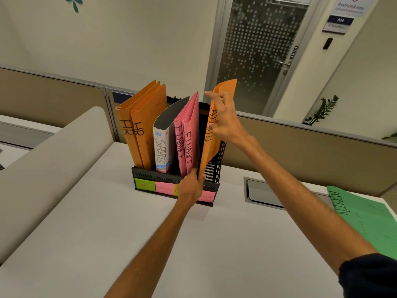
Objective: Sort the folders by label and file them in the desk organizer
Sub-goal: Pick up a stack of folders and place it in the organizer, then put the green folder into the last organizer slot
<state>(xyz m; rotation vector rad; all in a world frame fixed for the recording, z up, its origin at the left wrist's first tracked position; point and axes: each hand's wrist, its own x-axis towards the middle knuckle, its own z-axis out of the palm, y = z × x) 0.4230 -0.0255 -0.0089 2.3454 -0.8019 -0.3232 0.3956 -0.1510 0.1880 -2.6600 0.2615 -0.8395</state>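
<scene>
Sleeve point(369, 276), right hand point(225, 121) gripping orange ADMIN folder point(211, 152) at upper edge, left hand point(190, 187) pinching lower edge

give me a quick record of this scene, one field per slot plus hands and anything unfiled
organizer: black, on the desk
slot 1: two orange hr folders
slot 2: sports file
slot 3: two pink finance folders
slot 4: orange admin folder, tilted, lower end in the slot
left hand: pinches its lower edge
right hand: holds its upper part
unfiled: green admin folder, flat, right side
</scene>
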